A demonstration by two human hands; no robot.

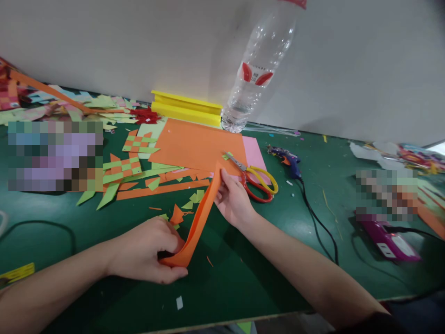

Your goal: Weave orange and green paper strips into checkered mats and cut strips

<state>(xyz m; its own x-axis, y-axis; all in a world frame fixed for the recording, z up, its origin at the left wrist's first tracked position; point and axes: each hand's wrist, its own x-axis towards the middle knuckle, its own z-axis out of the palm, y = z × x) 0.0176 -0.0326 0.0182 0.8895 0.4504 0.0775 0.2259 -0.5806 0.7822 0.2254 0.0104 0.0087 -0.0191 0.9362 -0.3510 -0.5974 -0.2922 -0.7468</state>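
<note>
A folded piece of orange paper (200,225) is held up off the green table between my two hands, its layers slightly parted. My left hand (149,250) is closed on the lower end, with the thumb along the bottom edge. At the upper end, my right hand (234,197) pinches the paper between thumb and fingers. Scissors (255,178) with one red and one yellow handle lie just beyond my right hand, partly over flat orange sheets (194,144). Small green and orange scraps (178,214) lie near my left hand.
A large plastic bottle (255,69) stands by the wall beside a folded yellow strip (186,109). Woven green-orange paper pieces (123,168) lie left. A glue gun (287,160) with a black cord and a magenta power strip (387,239) are at right. Cuttings (69,109) pile at back left.
</note>
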